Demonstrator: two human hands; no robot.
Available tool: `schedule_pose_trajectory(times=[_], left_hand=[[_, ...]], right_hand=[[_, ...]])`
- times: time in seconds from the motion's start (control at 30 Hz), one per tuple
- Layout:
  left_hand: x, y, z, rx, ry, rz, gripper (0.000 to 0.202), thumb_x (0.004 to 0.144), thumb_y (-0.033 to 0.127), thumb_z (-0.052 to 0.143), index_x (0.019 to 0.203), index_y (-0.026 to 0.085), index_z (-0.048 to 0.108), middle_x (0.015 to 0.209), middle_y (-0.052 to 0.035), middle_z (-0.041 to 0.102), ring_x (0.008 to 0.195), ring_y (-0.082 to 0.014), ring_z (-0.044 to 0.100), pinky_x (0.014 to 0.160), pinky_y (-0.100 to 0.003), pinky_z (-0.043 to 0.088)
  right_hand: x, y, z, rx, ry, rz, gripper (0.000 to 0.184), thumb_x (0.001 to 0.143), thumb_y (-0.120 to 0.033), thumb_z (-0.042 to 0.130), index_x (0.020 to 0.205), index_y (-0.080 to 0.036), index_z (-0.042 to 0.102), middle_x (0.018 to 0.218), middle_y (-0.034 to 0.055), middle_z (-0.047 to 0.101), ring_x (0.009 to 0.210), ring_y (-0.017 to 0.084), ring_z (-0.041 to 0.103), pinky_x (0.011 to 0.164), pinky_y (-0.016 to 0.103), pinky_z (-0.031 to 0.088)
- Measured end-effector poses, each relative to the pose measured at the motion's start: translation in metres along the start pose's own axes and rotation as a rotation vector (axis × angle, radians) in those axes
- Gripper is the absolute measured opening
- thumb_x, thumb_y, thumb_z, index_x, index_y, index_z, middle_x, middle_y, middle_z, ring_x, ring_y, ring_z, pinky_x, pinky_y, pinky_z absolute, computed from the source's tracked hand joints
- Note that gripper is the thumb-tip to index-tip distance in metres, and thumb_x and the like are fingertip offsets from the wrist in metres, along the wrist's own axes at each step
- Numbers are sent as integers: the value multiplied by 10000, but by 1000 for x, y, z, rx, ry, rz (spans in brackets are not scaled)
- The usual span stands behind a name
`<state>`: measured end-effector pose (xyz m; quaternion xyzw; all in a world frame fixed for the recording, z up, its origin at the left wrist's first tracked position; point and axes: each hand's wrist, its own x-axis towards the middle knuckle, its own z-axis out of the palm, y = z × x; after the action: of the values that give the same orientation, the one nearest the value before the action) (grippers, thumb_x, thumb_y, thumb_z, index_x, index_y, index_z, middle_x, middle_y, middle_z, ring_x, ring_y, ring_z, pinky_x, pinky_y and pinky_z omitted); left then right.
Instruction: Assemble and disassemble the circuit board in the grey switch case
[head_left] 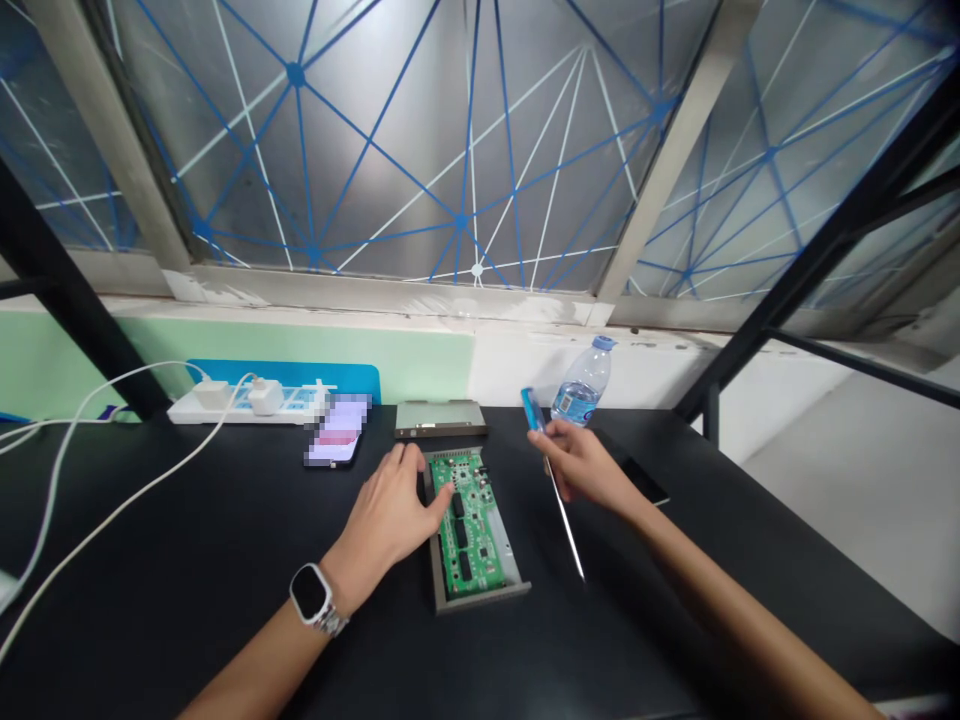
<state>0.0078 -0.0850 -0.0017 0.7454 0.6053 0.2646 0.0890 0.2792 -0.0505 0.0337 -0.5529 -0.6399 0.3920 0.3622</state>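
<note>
"What did the left hand have?"

"It lay at the left side of a metal tray, its thumb well apart from the fingers and reaching over the green circuit board. I couldn't tell whether the thumb pressed on it."

"Where was that board?"

"In the tray, on the black desk, between the two hands. The pale print on it was too small to read."

"And the right hand?"

"Its fingers were closed around a screwdriver near the blue handle. The shaft slanted down to the right of the tray, apart from it."

"Any brand on the bottle?"

"It had a blue label with a pale, barcode-like patch, but the lettering was too blurred to make out."

"The phone?"

"Its lit screen was pixelated, so its writing was hidden. It lay near the white power strip."

"Other marks?"

"Tiny ones on the front of the metal case behind the tray, unreadable. The watch on the left wrist showed a dark face."
</note>
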Motion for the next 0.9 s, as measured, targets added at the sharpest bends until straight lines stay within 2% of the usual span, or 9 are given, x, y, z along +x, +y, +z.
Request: schedule_pose_trajectory(times=[0.07,0.13,0.37,0.47,0.57,0.67,0.77,0.83,0.9], left_hand=[[-4,3,-2,58,-126,-47,309,849,507,532,902,203,514,785,-76,634,732,-298,655,618,-376,446],[-5,5,-2,115,-192,-53,264,863,469,498,867,204,505,728,-69,640,683,-295,657,578,-357,406],[-1,3,-8,211,-203,-76,136,840,337,473,804,208,497,725,-92,664,710,-317,683,566,-343,359],[1,-1,-11,209,-203,-95,203,864,394,465,792,208,502,710,-94,665,705,-316,686,562,-336,359],[1,-4,-9,238,-201,-84,248,875,428,460,815,197,528,749,-117,685,731,-328,695,574,-338,375],[1,-4,-4,255,-201,-48,203,875,362,453,819,192,548,793,-129,700,755,-325,703,585,-338,383],[1,-4,-1,240,-175,-39,175,875,309,444,789,196,546,783,-119,697,740,-304,701,581,-328,367],[2,-5,-1,221,-140,-38,181,883,306,441,770,200,535,769,-109,689,719,-291,694,575,-323,347],[4,-6,-3,207,-102,-46,190,893,310,438,762,203,523,747,-100,676,696,-280,684,568,-319,322]], right_hand=[[-7,21,3,-81,-22,60,354,880,-558,556,840,-236,416,387,-97,471,254,130,447,272,197,263],[-11,32,9,-160,-25,72,304,899,-513,536,870,-236,413,393,-101,482,260,132,456,278,199,275],[-16,34,27,-478,-25,22,138,928,-340,495,904,-212,449,425,-73,529,318,140,530,425,234,382],[-18,33,30,-631,3,-9,148,920,-347,507,944,-202,488,512,-38,571,405,159,576,488,257,377],[-16,24,31,-856,104,-72,224,887,-411,558,951,-198,531,717,48,651,610,218,646,543,285,360],[1,9,37,-926,166,-176,249,889,-430,553,992,-204,562,975,100,654,800,254,660,605,300,377],[35,-2,52,-736,72,-294,277,879,-373,581,1109,-218,580,1136,112,616,1046,279,604,793,343,415],[62,-5,64,-587,-22,-264,343,864,-315,607,1191,-221,570,1167,104,623,1076,258,591,876,367,406],[87,-4,75,-546,-74,-233,332,836,-269,636,1162,-215,605,1092,84,672,1010,242,615,860,364,420]])
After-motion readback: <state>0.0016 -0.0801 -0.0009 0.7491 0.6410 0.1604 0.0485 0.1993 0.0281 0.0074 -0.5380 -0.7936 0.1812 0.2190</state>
